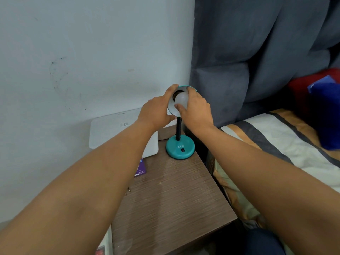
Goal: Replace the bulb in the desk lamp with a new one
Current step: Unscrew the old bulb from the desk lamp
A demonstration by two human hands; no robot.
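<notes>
A teal desk lamp (180, 147) stands at the far right corner of the brown wood-grain desk (169, 196), its round base marked "ATN" and a black stem rising to a shade (173, 109) tipped so its white inside faces the camera. The white bulb (181, 98) sits in the mouth of the shade, at the dark socket, directly between the two hands.

The left hand (156, 111) is closed around the left rim of the shade, fingers curled over its top edge and thumb under its lower edge. The right hand (196, 109) grips the bulb from the right side, fingers over its top and the thumb pressed against its lower front (whether the bulb is fully seated in the socket cannot be told).

At the far left edge of the desk a flat white device (117, 131) leans near the wall, partly hidden by the left forearm. A purple card (141, 168) lies just in front of it along the left edge. A bed with a striped cover (276, 144) runs beside the desk's right edge.
</notes>
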